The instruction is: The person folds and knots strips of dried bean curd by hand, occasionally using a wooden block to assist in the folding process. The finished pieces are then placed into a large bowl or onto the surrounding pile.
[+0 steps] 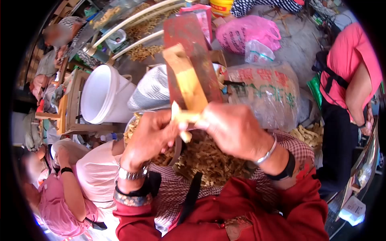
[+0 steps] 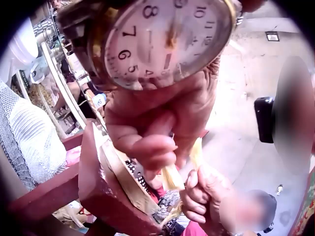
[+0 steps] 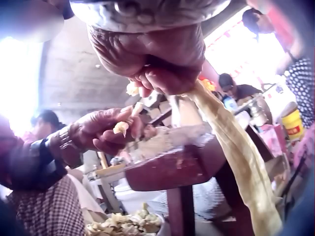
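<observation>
A long, flat, pale yellow strip (image 1: 187, 80) lies along a narrow red wooden board (image 1: 177, 30), its near end running up to my hands. My right hand (image 1: 237, 130) pinches the strip; in the right wrist view the strip (image 3: 236, 142) hangs down in a long band from that hand. To its left, my left hand (image 1: 148, 136) pinches a twisted, knot-like end (image 1: 185, 117) between thumb and fingers. Below both hands is a heap of short yellowish-brown pieces (image 1: 213, 160), partly hidden by my wrists.
A white bucket (image 1: 94, 94) lies tilted at the left, beside a wooden stool. Behind the board are a pink plastic bag (image 1: 245, 34) and a large clear sack (image 1: 269, 96) with red and green print. People sit close by on both sides. Pale curved poles (image 1: 136, 18) cross the back left.
</observation>
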Tool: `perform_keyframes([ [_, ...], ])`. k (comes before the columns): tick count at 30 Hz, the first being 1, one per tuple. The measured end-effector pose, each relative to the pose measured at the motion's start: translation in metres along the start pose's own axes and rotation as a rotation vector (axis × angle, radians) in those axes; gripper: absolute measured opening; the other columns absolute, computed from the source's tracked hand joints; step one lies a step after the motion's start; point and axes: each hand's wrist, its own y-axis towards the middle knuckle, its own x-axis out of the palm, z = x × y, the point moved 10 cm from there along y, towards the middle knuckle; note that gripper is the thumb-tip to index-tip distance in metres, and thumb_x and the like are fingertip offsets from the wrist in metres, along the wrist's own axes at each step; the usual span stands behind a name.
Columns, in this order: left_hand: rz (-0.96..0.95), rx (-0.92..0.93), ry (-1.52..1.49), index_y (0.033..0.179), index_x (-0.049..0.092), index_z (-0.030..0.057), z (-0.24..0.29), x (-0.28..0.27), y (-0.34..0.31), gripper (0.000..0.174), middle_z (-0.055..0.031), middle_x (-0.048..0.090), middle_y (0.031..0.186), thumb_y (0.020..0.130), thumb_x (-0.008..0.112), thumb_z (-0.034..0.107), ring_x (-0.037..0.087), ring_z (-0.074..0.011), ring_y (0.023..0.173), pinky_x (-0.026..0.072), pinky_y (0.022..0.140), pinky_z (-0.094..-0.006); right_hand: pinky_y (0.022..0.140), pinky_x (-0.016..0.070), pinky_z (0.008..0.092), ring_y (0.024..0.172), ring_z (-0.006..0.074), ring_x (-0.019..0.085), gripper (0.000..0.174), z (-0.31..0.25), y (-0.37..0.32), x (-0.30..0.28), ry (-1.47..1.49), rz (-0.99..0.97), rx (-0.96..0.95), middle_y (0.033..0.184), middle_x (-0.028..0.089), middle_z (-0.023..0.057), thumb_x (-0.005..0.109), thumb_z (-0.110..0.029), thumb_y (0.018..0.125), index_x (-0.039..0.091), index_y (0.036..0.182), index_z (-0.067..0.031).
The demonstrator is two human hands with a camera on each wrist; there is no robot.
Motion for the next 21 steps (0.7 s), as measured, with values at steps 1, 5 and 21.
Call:
perform_keyframes([
  [1, -0.094, -0.043, 0.030, 0.083, 0.066, 0.0036, -0.010, 0.012, -0.009, 0.024, 0.0036, 0.054, 0.058, 0.091, 0.060, 0.026, 0.042, -0.0010, 0.046, 0.0300, 0.039, -0.0185, 0.050, 0.0463, 0.0366, 0.060, 0.0239, 0.059, 0.005, -0.017, -0.010, 0.009, 0.056, 0.022, -0.099, 0.068, 0.054, 0.0040, 0.058, -0.013, 0.082, 0.058, 0.086, -0.0116],
  [5, -0.273, 0.007, 0.154, 0.086, 0.064, -0.0015, -0.055, 0.058, -0.018, 0.046, -0.0028, 0.055, 0.061, 0.096, 0.048, 0.040, 0.050, -0.0107, 0.057, 0.0413, 0.053, -0.0280, 0.043, 0.0429, 0.0315, 0.053, 0.0184, 0.054, 0.010, -0.071, -0.044, 0.035, 0.287, -0.028, -0.200, 0.061, 0.047, 0.0024, 0.058, -0.015, 0.082, 0.052, 0.078, -0.0075],
  [21, -0.114, 0.055, -0.192, 0.087, 0.061, 0.0011, -0.036, 0.082, -0.038, 0.008, 0.0036, 0.055, 0.068, 0.090, 0.056, 0.007, 0.048, -0.0062, 0.060, 0.0391, 0.053, -0.0224, 0.060, 0.0450, 0.0366, 0.075, 0.0281, 0.054, 0.013, -0.033, -0.068, 0.019, 0.471, 0.342, 0.145, 0.077, 0.049, 0.0108, 0.063, -0.012, 0.081, 0.052, 0.082, -0.0042],
])
